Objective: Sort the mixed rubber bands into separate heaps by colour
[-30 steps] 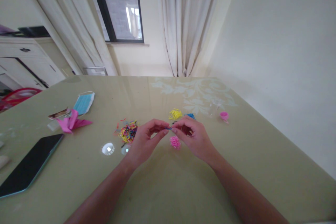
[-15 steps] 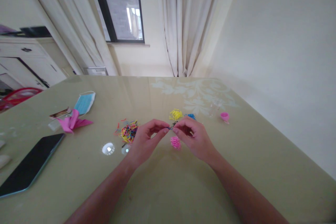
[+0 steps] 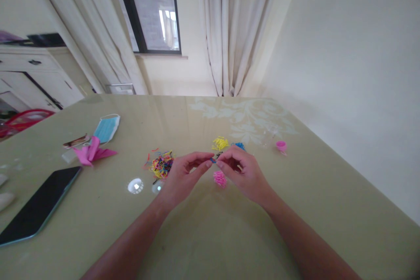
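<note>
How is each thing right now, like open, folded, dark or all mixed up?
Left hand: pinching a small blue piece
Right hand: fingertips beside it, grip unclear
Phone: screen dark
Pink bird: folded
Face mask: unworn, lying down
Curtains: open
Mixed pile: colours jumbled
Yellow pile: one colour
Pink pile: one colour

Table (image 3: pixel 210 236): olive-green, pale floral pattern at far right. Piles: yellow (image 3: pixel 220 143), blue (image 3: pixel 239 145), pink (image 3: pixel 219 179), plus one multicoloured heap (image 3: pixel 162 164). Mask (image 3: pixel 106 129) light blue with white edges; paper bird (image 3: pixel 92 152) and cup (image 3: pixel 281 146) pink; phone (image 3: pixel 39 205) black; curtains (image 3: pixel 226 30) cream.
</note>
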Action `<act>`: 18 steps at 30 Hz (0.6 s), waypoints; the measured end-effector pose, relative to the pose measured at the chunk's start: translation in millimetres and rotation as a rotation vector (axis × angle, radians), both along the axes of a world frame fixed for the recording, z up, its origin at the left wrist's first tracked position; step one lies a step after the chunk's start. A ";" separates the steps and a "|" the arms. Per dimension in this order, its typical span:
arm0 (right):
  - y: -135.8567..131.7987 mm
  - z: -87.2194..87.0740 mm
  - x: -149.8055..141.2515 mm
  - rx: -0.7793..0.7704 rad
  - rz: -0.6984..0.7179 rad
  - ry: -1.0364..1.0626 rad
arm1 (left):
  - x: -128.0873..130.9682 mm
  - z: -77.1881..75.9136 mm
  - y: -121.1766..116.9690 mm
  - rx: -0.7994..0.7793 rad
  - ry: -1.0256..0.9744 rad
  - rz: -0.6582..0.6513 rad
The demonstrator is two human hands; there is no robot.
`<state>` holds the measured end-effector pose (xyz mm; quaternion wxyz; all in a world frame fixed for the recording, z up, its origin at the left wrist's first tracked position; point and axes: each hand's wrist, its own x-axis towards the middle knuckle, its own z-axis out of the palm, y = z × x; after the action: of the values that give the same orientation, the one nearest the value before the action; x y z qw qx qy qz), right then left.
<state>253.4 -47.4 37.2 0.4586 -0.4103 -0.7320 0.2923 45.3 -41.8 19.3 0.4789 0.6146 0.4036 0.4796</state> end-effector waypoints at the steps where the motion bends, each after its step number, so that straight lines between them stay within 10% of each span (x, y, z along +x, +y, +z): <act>1: 0.1 -0.2 0.0 0.001 0.002 0.002 | -0.1 -0.3 0.0 -0.001 0.000 -0.002; 18: -2.7 2.2 0.7 0.004 -0.018 0.010 | 1.2 6.0 -2.8 0.028 -0.023 0.028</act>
<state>254.0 -50.1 39.4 0.4658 -0.4145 -0.7265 0.2888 46.5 -44.6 25.4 0.4682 0.6100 0.3997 0.4989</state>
